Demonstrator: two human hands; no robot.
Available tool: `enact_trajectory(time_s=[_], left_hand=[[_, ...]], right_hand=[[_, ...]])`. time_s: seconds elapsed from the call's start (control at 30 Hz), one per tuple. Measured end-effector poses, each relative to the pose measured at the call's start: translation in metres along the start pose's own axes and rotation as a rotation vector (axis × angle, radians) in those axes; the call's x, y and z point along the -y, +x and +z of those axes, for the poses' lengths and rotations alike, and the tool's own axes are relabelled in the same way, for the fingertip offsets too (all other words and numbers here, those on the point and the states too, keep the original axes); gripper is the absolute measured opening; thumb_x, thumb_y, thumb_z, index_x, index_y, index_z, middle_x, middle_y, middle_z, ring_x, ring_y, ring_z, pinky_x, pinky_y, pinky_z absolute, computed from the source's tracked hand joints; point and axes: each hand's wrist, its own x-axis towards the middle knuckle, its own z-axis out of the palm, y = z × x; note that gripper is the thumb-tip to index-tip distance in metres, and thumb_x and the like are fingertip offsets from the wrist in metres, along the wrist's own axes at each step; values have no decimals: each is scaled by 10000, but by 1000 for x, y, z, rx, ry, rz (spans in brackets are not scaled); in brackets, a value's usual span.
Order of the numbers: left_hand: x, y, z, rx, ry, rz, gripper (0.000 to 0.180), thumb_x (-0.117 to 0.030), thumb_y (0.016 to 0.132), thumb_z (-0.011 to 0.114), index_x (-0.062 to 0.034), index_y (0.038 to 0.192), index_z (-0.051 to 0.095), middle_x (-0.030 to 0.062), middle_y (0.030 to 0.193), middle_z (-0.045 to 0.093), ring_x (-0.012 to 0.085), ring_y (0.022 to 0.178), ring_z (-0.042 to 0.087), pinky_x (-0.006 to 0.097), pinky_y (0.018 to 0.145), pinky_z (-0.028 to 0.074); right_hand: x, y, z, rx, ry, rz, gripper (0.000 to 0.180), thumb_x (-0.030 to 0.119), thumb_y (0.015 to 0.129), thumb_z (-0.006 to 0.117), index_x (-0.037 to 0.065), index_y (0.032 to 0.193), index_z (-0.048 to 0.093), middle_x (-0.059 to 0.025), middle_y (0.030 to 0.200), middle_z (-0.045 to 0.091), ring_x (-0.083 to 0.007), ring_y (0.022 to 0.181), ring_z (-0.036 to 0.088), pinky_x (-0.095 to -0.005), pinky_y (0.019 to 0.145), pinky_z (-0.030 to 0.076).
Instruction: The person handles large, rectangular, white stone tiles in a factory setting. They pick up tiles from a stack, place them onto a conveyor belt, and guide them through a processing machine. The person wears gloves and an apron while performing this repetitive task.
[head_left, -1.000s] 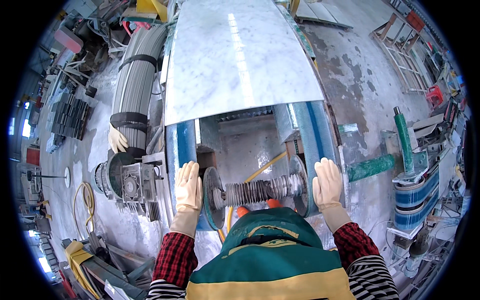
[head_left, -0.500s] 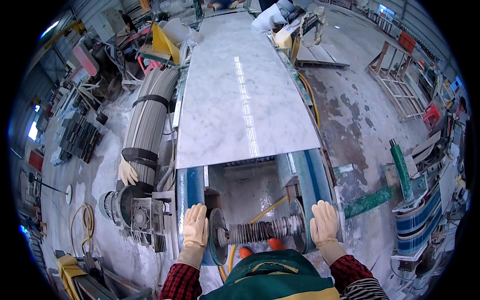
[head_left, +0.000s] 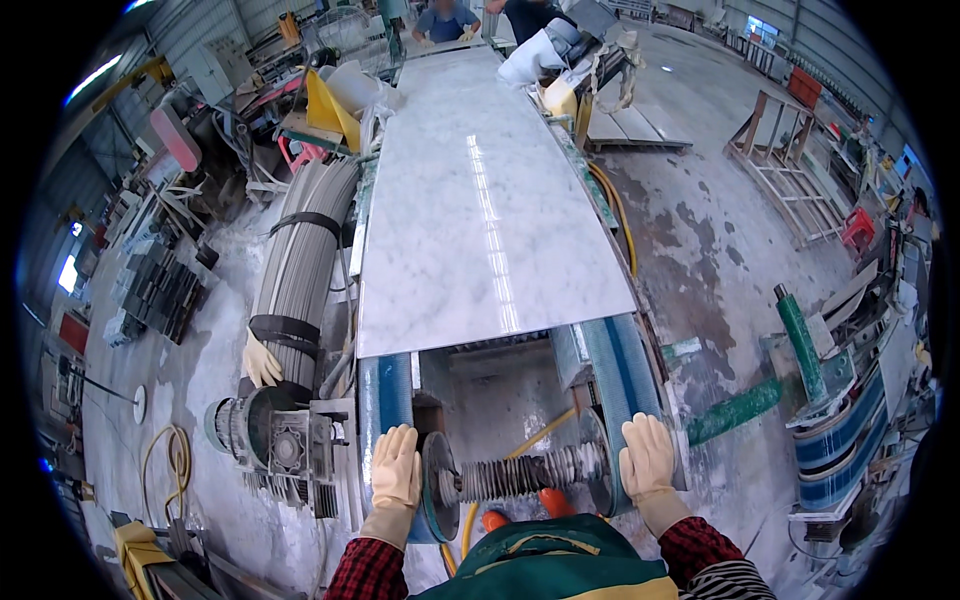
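My left hand [head_left: 397,470] lies flat in a cream glove on the near end of the left blue conveyor belt [head_left: 388,385]. On the right blue belt [head_left: 618,365], my gloved right hand [head_left: 648,460] rests palm down. Both have fingers stretched out and hold nothing. Beyond my hands, a glossy white marble-like slab [head_left: 480,210] with grey veining lies flat across both belts, its near edge apart from my fingertips. Between the belts runs a ribbed roller shaft [head_left: 525,476] with a round disc at each end.
Left of the belts stand a grey motor [head_left: 270,435] and a strapped bundle of long grey strips [head_left: 305,240] with a loose glove [head_left: 262,362] on it. A green post [head_left: 800,340] rises at right. At the far end is a co-worker [head_left: 445,22]. A yellow hose [head_left: 545,432] passes below the shaft.
The whole view has tipped slightly upward, so the slab and belts sit lower in the picture and more of the far co-worker shows. Both hands stay flat on the belts.
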Motion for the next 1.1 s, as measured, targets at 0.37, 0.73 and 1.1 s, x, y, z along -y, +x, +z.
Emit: enact_trajectory(time_s=[0.37,0.73,1.1], left_hand=[[1,-4,1,-16,11,16,413,-106,949,632,3,1347,611,215,1365,625,434,1289,570,541,1155,403],[-2,-8,1,7,34,18,423,-120,960,626,7,1362,597,223,1381,610,430,1305,555,543,1169,386],[-1,-14,2,13,28,40,426,-151,978,597,19,1368,588,235,1390,597,437,1310,544,554,1167,377]], right_hand=[[2,-4,-1,-29,7,-10,296,102,835,586,-41,1093,613,-255,1088,599,-428,922,558,-510,853,466],[0,-11,-3,-67,21,-36,309,76,822,613,-42,1108,612,-264,1101,607,-440,928,572,-527,844,477],[0,-15,-6,-66,18,-22,325,69,809,622,-33,1117,600,-252,1110,595,-434,935,569,-526,842,477]])
